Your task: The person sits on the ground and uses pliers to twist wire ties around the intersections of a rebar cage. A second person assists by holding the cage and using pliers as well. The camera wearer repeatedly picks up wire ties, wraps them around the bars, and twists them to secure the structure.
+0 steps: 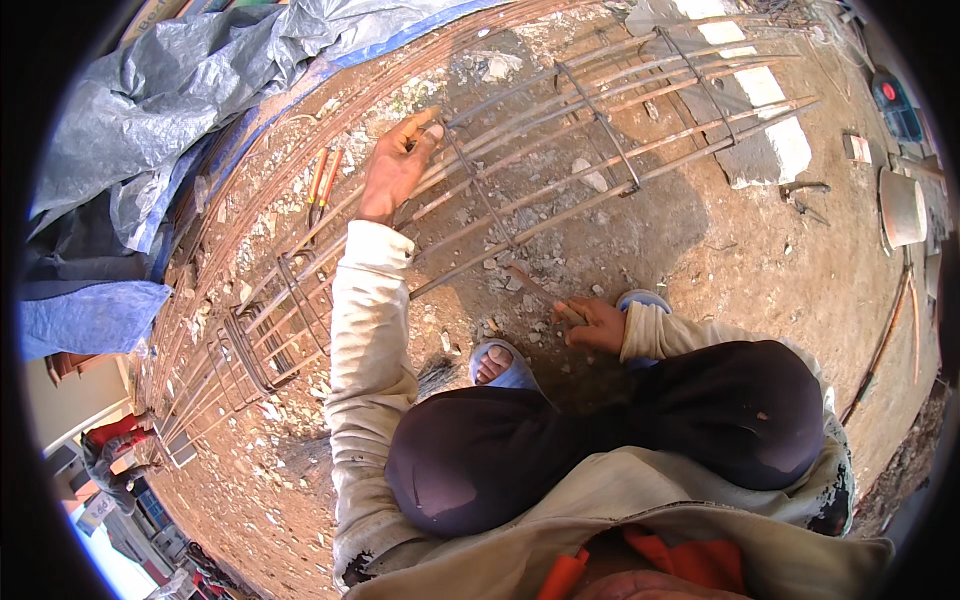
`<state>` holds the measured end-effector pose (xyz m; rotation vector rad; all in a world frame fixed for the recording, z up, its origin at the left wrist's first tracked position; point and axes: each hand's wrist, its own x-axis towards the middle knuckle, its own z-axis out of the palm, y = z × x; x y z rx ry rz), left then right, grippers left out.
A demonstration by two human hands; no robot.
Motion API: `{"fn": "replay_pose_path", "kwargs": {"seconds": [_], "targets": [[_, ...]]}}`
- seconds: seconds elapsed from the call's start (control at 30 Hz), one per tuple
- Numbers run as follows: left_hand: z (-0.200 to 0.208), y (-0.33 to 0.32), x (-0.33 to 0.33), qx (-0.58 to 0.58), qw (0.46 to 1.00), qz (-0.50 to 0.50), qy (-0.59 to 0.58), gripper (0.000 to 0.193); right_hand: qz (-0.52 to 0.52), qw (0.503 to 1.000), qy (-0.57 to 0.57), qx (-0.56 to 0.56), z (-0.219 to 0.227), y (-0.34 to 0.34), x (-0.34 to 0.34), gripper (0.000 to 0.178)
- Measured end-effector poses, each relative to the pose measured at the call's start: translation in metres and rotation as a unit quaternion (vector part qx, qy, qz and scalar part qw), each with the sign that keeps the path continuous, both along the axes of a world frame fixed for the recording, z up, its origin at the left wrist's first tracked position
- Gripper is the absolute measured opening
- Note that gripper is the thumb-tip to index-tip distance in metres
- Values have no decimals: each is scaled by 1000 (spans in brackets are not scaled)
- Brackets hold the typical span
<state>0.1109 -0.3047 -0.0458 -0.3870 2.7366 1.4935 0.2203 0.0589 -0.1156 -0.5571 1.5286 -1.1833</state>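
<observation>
Item: cage point(603, 118). Long rusty bars with square stirrups set across them at intervals. Lies aslant on the ground point(640, 260) in front of the person, from lower left to upper right.

Left grip point(412, 140): bare, arm stretched across the cage. Fingers curled at the upper corner of the near stirrup point(475, 180); whether they are closed on the wire cannot be told.

Right grip point(590, 322): bare, low, between the knees and the cage. Clenched round the pale handle of a slim tool point(541, 291), whose shaft points up and left, toward the cage; its tip is hard to make out.

Bunched stirrups point(250, 350): several, dark, close together, at the cage's left end.

Pincers point(328, 178): red and yellow handles, lying beyond the cage, near the left grip.

Loose bars point(290, 100): many, long, rust-brown, running in a curve along the far side.

Tarp point(180, 110): grey, crumpled, blue-edged, upper left.

Slab point(770, 115): pale concrete, partly under the cage's right end.

Bucket point(903, 208): grey, tipped, far right.

Sandals point(515, 373): blue, one pair, worn by the crouching person; dark trousers point(620, 430), pale sleeves point(372, 330).

Co-worker point(115, 450): red garment, lower left, well apart.
</observation>
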Motion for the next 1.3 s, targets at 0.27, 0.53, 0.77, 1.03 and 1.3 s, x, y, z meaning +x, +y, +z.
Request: {"fn": "replay_pose_path", "kwargs": {"seconds": [0.27, 0.53, 0.77, 1.03, 1.3], "targets": [[5, -17, 4, -14, 998, -55, -21, 31, 24, 997, -79, 7, 19, -6, 2, 38], [17, -4, 3, 31, 997, -55, -49, 33, -11, 987, -151, -48, 53, -29, 5, 38], [18, -12, 3, 34, 996, -54, -55, 30, 17, 995, -92, -46, 47, -61, 2, 42], [20, -7, 3, 32, 998, -52, -30, 26, -179, 975, -61, -113, 14, -119, 6, 45], [0, -16, 8, 64, 996, -64, -8, 31, -98, 991, 78, -54, 10, -117, -15, 37]]}}
